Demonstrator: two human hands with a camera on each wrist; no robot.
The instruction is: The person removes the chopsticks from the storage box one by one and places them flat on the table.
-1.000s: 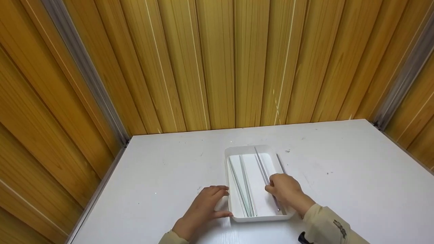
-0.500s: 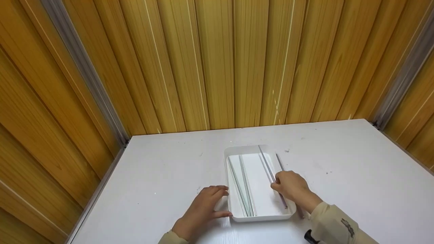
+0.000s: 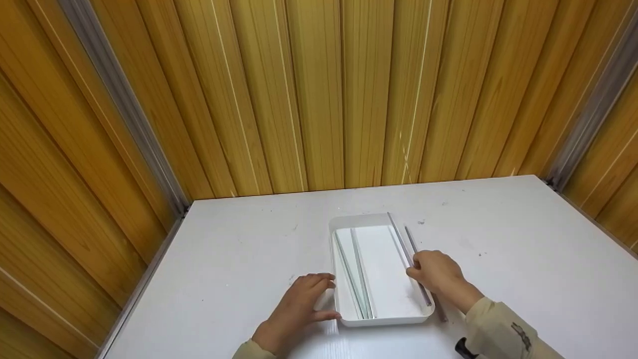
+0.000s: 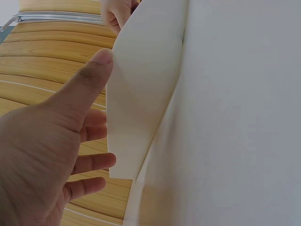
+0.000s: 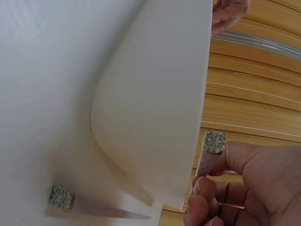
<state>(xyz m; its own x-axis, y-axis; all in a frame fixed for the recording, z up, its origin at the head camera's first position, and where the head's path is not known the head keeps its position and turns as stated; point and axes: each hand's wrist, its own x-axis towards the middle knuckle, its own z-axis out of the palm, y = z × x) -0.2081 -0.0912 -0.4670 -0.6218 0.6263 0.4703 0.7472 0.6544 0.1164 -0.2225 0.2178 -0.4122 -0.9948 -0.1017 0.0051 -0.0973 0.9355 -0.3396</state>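
A purple chopstick (image 3: 400, 238) is pinched by my right hand (image 3: 441, 271) over the right side of a white rectangular tray (image 3: 384, 322). Its square end (image 5: 215, 142) looks glittery in the right wrist view. On the table just outside the tray's right wall lies a second purple chopstick (image 3: 410, 239), partly behind my right hand. Two pale green chopsticks lie inside the tray's left half, one (image 3: 348, 269) slanting towards the other (image 3: 360, 259) at the near end. With thumb and fingers loosely spread, my left hand (image 3: 299, 304) touches the tray's left wall near the corner.
The white table (image 3: 249, 249) carries the tray near its middle and a few small dark specks. Wood-patterned panels (image 3: 319, 99) stand behind it and at both sides, with metal posts (image 3: 132, 109) at the corners.
My right hand has moved rightwards, carrying the purple chopstick from inside the tray to its right wall. My left hand has stayed at the tray's left side.
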